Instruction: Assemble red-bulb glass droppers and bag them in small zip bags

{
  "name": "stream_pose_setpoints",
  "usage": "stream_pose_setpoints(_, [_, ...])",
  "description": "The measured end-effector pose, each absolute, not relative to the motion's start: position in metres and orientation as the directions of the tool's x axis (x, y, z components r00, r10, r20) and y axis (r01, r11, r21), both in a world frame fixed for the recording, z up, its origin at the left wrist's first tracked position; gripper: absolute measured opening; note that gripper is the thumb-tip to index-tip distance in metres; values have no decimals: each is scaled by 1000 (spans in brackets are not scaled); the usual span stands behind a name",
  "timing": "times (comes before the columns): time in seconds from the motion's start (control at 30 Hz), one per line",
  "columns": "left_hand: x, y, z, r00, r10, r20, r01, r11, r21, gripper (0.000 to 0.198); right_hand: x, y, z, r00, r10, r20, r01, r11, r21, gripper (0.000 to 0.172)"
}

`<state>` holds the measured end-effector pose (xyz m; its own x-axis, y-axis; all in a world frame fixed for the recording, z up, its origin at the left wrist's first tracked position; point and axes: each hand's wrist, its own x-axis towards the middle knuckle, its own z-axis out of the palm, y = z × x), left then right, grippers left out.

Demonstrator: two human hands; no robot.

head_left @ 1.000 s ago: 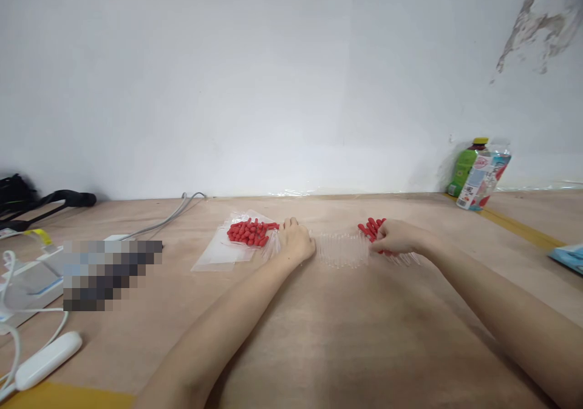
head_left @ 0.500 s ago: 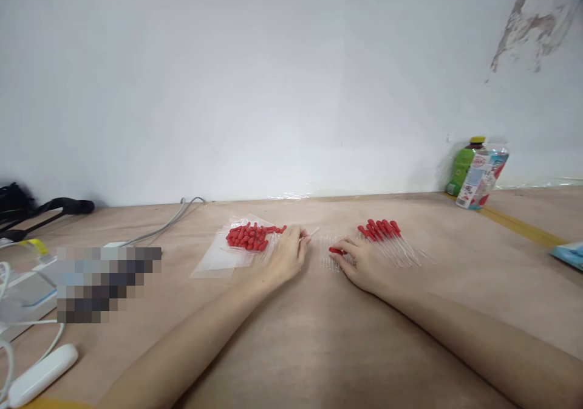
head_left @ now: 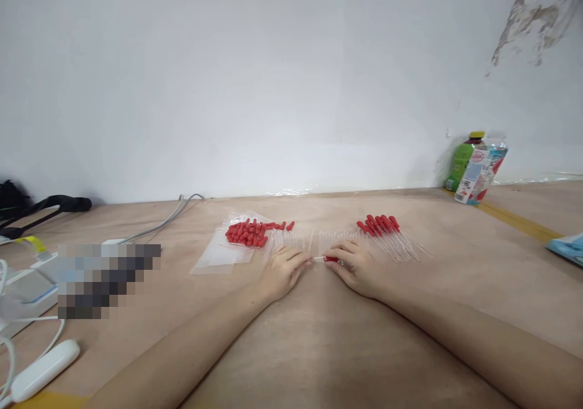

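Observation:
My left hand is closed on a thin clear dropper tube. My right hand pinches a red rubber bulb, which meets the end of that tube. Whether the tube is inside the bulb is too small to tell. Just beyond my hands lie rows of clear tubes. A heap of loose red bulbs rests on a clear plastic bag left of my hands. To the right, several droppers with red bulbs on their tubes lie side by side.
A green bottle and a printed clear bottle stand by the wall at the back right. A blue packet lies at the right edge. A white power strip and cables occupy the left side.
My left hand has come nearer and brought its tube up to the red bulb in my right hand. Both hands are now closer together, in front of the tube row.

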<state>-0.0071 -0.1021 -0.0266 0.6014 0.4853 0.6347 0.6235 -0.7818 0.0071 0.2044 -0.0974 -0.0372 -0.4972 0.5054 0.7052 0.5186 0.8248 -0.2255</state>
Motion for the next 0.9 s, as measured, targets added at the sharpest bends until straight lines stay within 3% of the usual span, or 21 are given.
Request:
stream_pose_setpoints(0.43, [-11, -102, -29, 613, 511, 603, 608, -792, 54, 26, 204, -106, -26, -512, 566, 646, 466, 815, -345, 19])
stream_pose_setpoints(0.9, [-12, -100, -30, 675, 441, 592, 520, -853, 42, 39, 204, -114, -20, -513, 551, 658, 516, 811, -276, 15])
